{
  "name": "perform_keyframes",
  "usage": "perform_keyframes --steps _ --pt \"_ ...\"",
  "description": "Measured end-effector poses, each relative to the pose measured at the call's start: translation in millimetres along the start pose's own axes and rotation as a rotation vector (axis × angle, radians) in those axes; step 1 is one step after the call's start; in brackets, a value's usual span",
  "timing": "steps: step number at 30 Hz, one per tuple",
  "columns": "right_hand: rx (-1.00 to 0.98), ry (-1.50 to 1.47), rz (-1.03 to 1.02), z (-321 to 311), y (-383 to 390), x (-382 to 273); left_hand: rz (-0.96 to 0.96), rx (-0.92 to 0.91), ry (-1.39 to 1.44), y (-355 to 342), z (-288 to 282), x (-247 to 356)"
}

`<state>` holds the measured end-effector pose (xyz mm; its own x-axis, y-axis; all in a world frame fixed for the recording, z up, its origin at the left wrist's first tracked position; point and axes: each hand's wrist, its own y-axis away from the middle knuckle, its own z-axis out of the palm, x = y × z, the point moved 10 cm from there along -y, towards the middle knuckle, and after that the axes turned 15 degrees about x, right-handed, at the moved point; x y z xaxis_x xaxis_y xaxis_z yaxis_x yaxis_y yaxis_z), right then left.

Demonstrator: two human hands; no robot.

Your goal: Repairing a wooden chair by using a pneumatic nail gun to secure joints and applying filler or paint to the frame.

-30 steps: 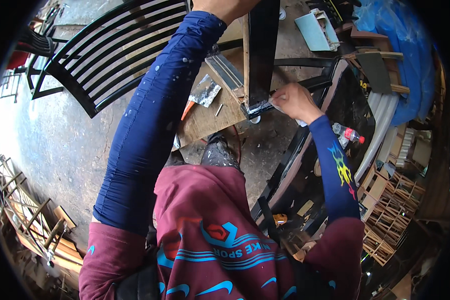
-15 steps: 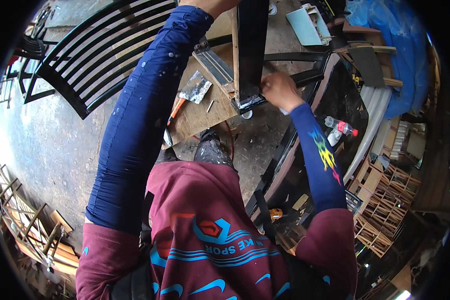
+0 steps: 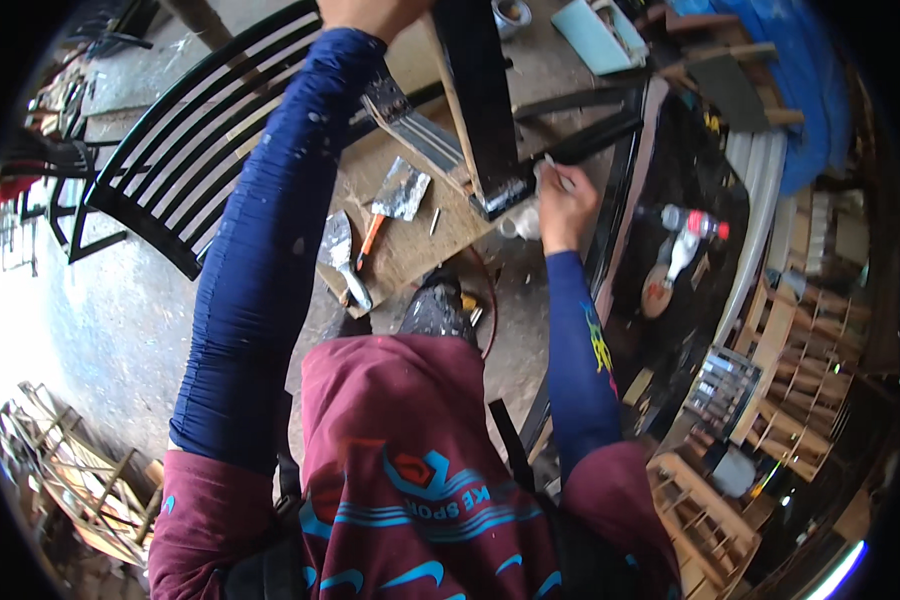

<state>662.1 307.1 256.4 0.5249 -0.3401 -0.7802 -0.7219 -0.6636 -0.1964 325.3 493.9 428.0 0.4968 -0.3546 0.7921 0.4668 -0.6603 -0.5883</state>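
My left hand (image 3: 375,14) is at the upper edge by the top of a black board (image 3: 478,90) edged with a bare wood strip (image 3: 452,110). Its fingers are out of the picture. My right hand (image 3: 568,208) is closed in a pinch beside the board's lower corner, where whitish smears show on a black frame end (image 3: 502,198). A thin pale thing sticks out of its fingers, too small to name. On a plywood sheet (image 3: 410,238) lie a smeared scraper with an orange handle (image 3: 370,238), a putty knife (image 3: 338,245) and a small metal pin (image 3: 434,221).
A black slatted chair back (image 3: 205,135) stands at the upper left. At the right are a plastic bottle (image 3: 692,222), a blue sheet (image 3: 805,95) and stacked wooden frames (image 3: 800,350). A pale blue tray (image 3: 600,38) and a small pot (image 3: 511,14) are at the top.
My right hand has moved a little lower at the board's corner, its forearm swinging left. The whole view has shifted, bringing more of the putty knife into sight.
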Motion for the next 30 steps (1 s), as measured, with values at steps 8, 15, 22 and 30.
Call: perform_keyframes --steps 8,15,22,30 --pt "0.038 0.373 -0.320 9.5 55.7 -40.5 0.050 -0.002 0.047 7.8 -4.4 8.6" --pt "0.047 0.502 -0.336 14.4 46.3 -40.0 -0.003 -0.055 0.024 10.3 -4.7 6.0" --pt "0.005 0.488 -0.361 15.0 42.1 -44.8 -0.025 -0.057 0.034 7.9 -5.8 6.2" --pt "-0.138 -0.035 -0.014 -8.1 103.1 -33.2 -0.024 -0.036 0.048 1.3 -15.8 -3.5"
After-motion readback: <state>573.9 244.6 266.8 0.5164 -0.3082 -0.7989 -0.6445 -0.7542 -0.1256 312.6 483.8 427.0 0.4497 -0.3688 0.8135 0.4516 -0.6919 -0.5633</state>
